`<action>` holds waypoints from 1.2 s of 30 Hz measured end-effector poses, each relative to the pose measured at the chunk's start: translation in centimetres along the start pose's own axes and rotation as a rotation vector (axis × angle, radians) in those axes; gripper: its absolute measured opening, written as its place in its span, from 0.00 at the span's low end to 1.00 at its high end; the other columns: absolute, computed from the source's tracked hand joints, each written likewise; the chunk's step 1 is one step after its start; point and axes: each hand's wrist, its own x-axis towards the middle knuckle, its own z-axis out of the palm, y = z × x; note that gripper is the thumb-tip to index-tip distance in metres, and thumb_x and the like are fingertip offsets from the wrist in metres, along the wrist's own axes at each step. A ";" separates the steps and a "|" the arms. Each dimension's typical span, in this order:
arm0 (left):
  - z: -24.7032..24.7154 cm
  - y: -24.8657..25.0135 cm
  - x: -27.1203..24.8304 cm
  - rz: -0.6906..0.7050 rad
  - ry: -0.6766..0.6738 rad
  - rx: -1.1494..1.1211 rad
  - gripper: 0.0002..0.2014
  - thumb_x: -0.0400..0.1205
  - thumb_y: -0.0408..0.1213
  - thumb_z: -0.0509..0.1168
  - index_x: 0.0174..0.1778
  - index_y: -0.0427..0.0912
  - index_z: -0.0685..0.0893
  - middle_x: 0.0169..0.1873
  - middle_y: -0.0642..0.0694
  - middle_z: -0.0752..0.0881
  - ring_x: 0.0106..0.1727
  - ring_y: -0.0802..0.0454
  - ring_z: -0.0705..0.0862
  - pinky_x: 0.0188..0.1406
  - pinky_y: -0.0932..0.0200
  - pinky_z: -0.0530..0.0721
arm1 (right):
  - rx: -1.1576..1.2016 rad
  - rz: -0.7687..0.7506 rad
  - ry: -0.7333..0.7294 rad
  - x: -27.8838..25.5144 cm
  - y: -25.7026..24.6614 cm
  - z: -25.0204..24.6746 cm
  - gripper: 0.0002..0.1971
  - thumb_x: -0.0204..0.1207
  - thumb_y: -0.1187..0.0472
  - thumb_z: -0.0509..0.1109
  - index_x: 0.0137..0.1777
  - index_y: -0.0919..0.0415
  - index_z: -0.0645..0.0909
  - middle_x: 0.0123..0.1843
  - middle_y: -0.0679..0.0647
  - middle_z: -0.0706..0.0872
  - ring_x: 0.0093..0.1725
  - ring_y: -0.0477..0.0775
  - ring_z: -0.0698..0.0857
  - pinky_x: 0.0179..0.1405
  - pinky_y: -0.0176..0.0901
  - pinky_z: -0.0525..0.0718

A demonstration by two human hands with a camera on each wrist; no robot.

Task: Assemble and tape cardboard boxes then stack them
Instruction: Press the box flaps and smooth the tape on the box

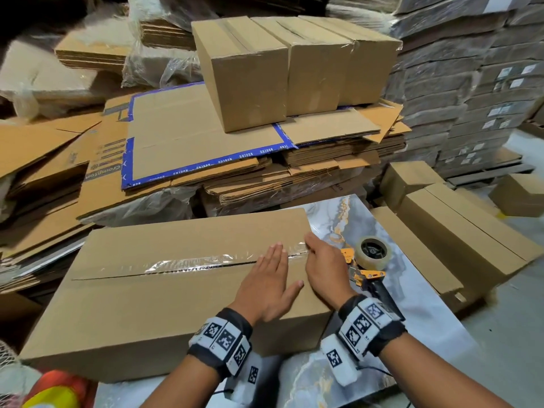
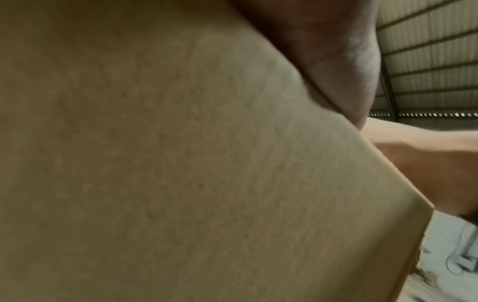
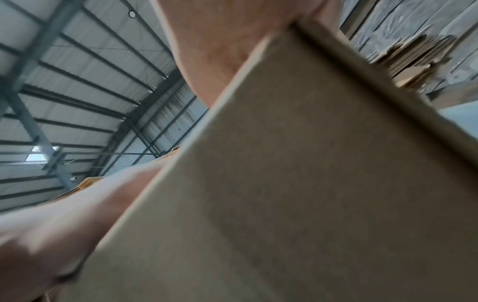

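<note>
A long brown cardboard box (image 1: 164, 290) lies across the marbled table in front of me, with a strip of clear tape (image 1: 188, 262) running along its closed top seam. My left hand (image 1: 269, 278) lies flat on the box top near its right end, fingers straight and touching the seam. My right hand (image 1: 322, 266) drapes over the right end edge, thumb on top at the tape's end, fingers hidden down the end face. The tape dispenser (image 1: 368, 260) lies on the table just right of that hand. Both wrist views show mostly box cardboard (image 2: 181, 163) (image 3: 310, 183).
Three taped boxes (image 1: 294, 66) stand side by side on a pile of flat cardboard (image 1: 206, 136) behind. More assembled boxes (image 1: 459, 240) sit low on the right. Wrapped bundles (image 1: 459, 83) rise at the far right. The marbled table (image 1: 353, 387) extends near me.
</note>
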 end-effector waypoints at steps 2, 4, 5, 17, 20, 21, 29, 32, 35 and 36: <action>0.4 -0.7 -0.3 -0.010 0.012 0.006 0.35 0.92 0.55 0.41 0.89 0.40 0.38 0.88 0.42 0.35 0.88 0.51 0.34 0.87 0.54 0.36 | -0.093 -0.081 -0.109 -0.7 0.4 0.7 0.24 0.88 0.66 0.55 0.82 0.56 0.73 0.86 0.52 0.70 0.86 0.56 0.67 0.77 0.49 0.71; 0.5 -2.1 -1.3 -0.080 0.010 -0.005 0.35 0.91 0.56 0.39 0.89 0.41 0.37 0.88 0.43 0.34 0.88 0.51 0.33 0.87 0.55 0.36 | -0.166 -0.118 -0.169 -1.1 1.2 0.9 0.25 0.89 0.65 0.51 0.85 0.56 0.67 0.90 0.49 0.60 0.90 0.54 0.54 0.83 0.51 0.67; 0.4 -3.0 -1.8 -0.134 0.011 -0.009 0.36 0.90 0.59 0.36 0.89 0.41 0.36 0.87 0.44 0.33 0.88 0.51 0.32 0.86 0.54 0.35 | -0.202 -0.140 -0.167 -1.1 1.4 1.0 0.25 0.89 0.63 0.49 0.86 0.58 0.67 0.90 0.51 0.59 0.90 0.56 0.51 0.85 0.51 0.63; 0.7 -3.4 -2.0 -0.110 0.029 0.018 0.42 0.84 0.66 0.28 0.89 0.41 0.37 0.86 0.46 0.32 0.88 0.52 0.33 0.84 0.58 0.33 | -0.429 -0.393 -0.162 -1.0 0.7 1.1 0.26 0.83 0.57 0.57 0.76 0.68 0.78 0.79 0.63 0.77 0.81 0.59 0.74 0.82 0.51 0.58; 0.5 -4.5 -2.6 -0.244 0.045 0.008 0.43 0.85 0.68 0.32 0.89 0.40 0.37 0.86 0.45 0.32 0.88 0.50 0.33 0.87 0.54 0.37 | -0.454 -0.439 -0.116 -1.0 1.1 1.5 0.22 0.79 0.59 0.65 0.70 0.68 0.84 0.72 0.63 0.84 0.74 0.60 0.82 0.77 0.55 0.64; 0.4 -4.5 -2.7 -0.270 0.039 0.013 0.45 0.83 0.69 0.31 0.88 0.39 0.36 0.87 0.44 0.33 0.88 0.49 0.33 0.87 0.52 0.37 | -0.451 -0.448 -0.100 -0.9 1.2 1.6 0.22 0.81 0.59 0.63 0.70 0.68 0.84 0.73 0.63 0.84 0.75 0.60 0.82 0.77 0.55 0.64; 0.5 -0.1 -1.4 -0.266 -0.020 -0.009 0.45 0.87 0.67 0.38 0.88 0.35 0.36 0.87 0.38 0.33 0.88 0.44 0.31 0.88 0.47 0.35 | -0.413 -0.449 -0.272 1.4 3.4 -1.2 0.28 0.91 0.52 0.42 0.88 0.59 0.59 0.90 0.52 0.55 0.90 0.49 0.52 0.82 0.34 0.36; 0.6 0.3 -1.7 -0.232 -0.038 -0.021 0.43 0.89 0.65 0.39 0.88 0.36 0.35 0.87 0.40 0.31 0.88 0.46 0.30 0.88 0.48 0.35 | -0.435 -0.460 -0.312 1.6 3.7 -1.4 0.34 0.87 0.45 0.35 0.88 0.59 0.59 0.90 0.52 0.54 0.90 0.50 0.52 0.82 0.34 0.36; 0.3 0.5 -1.0 -0.191 -0.041 -0.009 0.41 0.89 0.64 0.40 0.88 0.37 0.36 0.87 0.41 0.32 0.88 0.47 0.31 0.88 0.49 0.35 | -0.422 -0.431 -0.327 1.6 3.4 -1.2 0.35 0.87 0.45 0.33 0.88 0.59 0.59 0.90 0.53 0.55 0.90 0.49 0.50 0.82 0.34 0.34; 0.4 0.9 -0.6 -0.184 -0.035 -0.018 0.41 0.90 0.63 0.41 0.89 0.37 0.37 0.87 0.41 0.33 0.88 0.47 0.32 0.88 0.49 0.35 | -0.410 -0.439 -0.326 1.6 3.4 -1.1 0.33 0.88 0.48 0.36 0.88 0.59 0.60 0.90 0.54 0.55 0.90 0.50 0.51 0.82 0.35 0.35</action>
